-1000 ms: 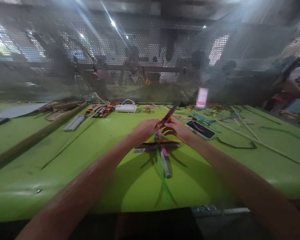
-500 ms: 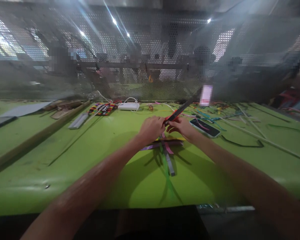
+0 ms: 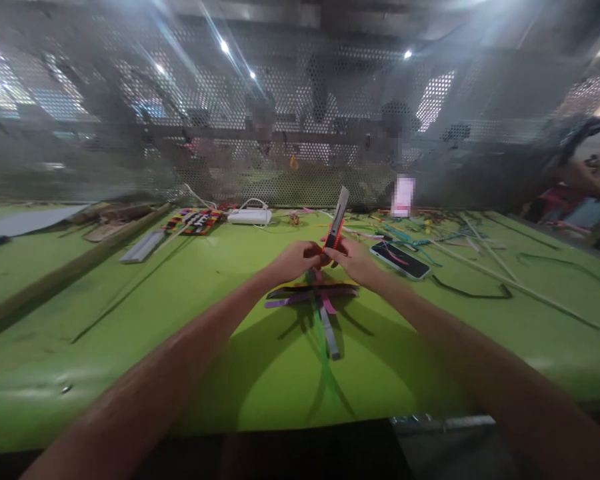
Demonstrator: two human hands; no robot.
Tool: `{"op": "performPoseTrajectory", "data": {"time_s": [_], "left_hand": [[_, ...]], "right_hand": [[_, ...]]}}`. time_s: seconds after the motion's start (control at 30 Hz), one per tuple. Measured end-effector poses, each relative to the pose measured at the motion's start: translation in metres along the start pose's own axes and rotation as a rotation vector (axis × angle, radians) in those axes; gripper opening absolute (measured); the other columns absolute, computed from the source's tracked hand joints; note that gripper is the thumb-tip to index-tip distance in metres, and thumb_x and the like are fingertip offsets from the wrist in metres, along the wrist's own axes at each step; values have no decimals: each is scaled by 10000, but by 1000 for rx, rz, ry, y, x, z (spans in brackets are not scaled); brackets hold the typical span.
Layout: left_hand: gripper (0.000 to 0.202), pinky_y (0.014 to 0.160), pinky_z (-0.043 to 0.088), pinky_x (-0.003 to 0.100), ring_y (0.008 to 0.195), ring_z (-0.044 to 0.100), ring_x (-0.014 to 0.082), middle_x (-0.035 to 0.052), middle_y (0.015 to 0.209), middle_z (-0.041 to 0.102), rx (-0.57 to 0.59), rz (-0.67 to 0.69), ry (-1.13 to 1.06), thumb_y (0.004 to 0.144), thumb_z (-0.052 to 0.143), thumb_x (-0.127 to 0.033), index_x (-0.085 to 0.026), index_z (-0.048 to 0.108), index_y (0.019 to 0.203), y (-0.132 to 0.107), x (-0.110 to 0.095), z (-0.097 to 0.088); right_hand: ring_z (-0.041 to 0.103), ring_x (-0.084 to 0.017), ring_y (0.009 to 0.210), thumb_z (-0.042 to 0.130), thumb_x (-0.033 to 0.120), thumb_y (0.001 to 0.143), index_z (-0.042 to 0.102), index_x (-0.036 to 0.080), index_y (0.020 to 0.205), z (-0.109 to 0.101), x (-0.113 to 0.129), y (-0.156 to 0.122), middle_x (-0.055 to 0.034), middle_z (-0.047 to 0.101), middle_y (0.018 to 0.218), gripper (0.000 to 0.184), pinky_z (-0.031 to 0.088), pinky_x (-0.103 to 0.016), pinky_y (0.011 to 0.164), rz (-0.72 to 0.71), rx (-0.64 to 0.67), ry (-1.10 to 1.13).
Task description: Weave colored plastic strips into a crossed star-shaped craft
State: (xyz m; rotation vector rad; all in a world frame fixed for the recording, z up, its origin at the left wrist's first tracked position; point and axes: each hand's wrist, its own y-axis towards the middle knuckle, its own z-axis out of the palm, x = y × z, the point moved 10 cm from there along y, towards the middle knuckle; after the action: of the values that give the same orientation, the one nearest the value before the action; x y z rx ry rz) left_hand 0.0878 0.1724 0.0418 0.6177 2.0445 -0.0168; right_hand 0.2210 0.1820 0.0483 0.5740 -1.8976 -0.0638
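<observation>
My right hand (image 3: 353, 259) is closed around a red and black utility knife (image 3: 336, 223), whose grey blade end points up. My left hand (image 3: 295, 259) is closed beside it, with the fingertips of both hands close together. Below the left fingers is a bundle of crossed coloured strips (image 3: 325, 301): purple, black and yellow ones run sideways, while pink, grey and green ones hang toward me. Shadows under the strips suggest they are held off the table. The left fingertips' grip on the strips is partly hidden.
On the green table (image 3: 190, 360) lie a phone (image 3: 400, 259), a white power strip (image 3: 249, 217), a woven multicoloured piece (image 3: 195, 222) and a long bamboo pole (image 3: 75, 270). Loose strips (image 3: 420, 233) are scattered at the back right. A perforated metal screen (image 3: 220, 160) stands behind.
The long dark shape that slanted up to the right from my hands is gone from there; the utility knife now stands nearly upright. The hands have parted slightly, and the view has shifted a little.
</observation>
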Motion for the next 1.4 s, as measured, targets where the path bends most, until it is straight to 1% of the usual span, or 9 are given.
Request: {"op": "performPoseTrajectory", "data": {"time_s": [0.17,0.33,0.57,0.73,0.9,1.0,1.1,1.23,1.4], "left_hand": [[165,865,657,349,960,793,225,110,1075,857,-98,-20,-113,952,741,-265,-160,804,1063,4,12,-16],[196,869,660,340,976,771,198,92,1122,823,-173,-25,-288,985,773,-306,-165,776,1121,2,10,-22],[303,892,670,365,952,748,193,74,1030,805,-214,-62,-472,946,880,-425,-162,747,1018,-3,5,-19],[379,901,657,374,955,756,207,77,1008,812,-197,-82,-480,885,933,-490,-159,770,971,-4,8,-17],[406,863,652,337,923,751,190,70,1001,816,-184,-58,-458,849,966,-484,-162,764,992,-3,5,-15],[456,831,663,315,929,760,182,70,1087,835,-187,27,-518,823,991,-477,-178,757,1076,-3,-4,-15],[468,824,675,307,930,770,182,65,1124,844,-150,106,-593,813,999,-499,-186,779,1083,-4,-13,-13],[412,825,675,307,991,794,212,81,1124,850,-89,114,-656,876,957,-523,-190,827,1079,-3,-14,-10],[356,811,663,285,1021,823,228,100,1093,864,-209,92,-717,967,898,-519,-177,835,1041,-5,-9,-25]], "right_hand": [[779,-266,870,749,496,961,580,277,985,2,-11,-1,-45,735,928,278,700,-428,746,110,-24,174],[766,-262,840,750,378,882,626,286,1061,25,-15,-8,-47,760,913,236,706,-444,778,231,136,333],[571,-174,599,743,283,839,607,279,1035,34,2,-11,53,558,737,239,641,-360,658,180,196,318],[557,-174,594,792,528,981,606,278,1029,28,1,-8,47,534,715,315,576,-314,580,129,155,167],[406,-132,474,738,739,1015,581,275,932,23,-3,-8,70,446,609,496,378,-261,443,137,170,168],[312,-110,453,753,716,1013,549,267,885,25,0,-10,93,373,580,509,309,-246,414,148,192,276],[289,-105,453,733,687,1038,523,260,840,31,5,-13,97,337,579,515,312,-243,415,159,242,385],[286,-111,469,689,647,1081,521,256,831,34,7,-18,83,351,594,493,312,-242,438,207,279,451],[245,-112,489,594,549,1141,499,249,805,35,5,-22,78,324,591,460,289,-235,464,294,298,434]]}}
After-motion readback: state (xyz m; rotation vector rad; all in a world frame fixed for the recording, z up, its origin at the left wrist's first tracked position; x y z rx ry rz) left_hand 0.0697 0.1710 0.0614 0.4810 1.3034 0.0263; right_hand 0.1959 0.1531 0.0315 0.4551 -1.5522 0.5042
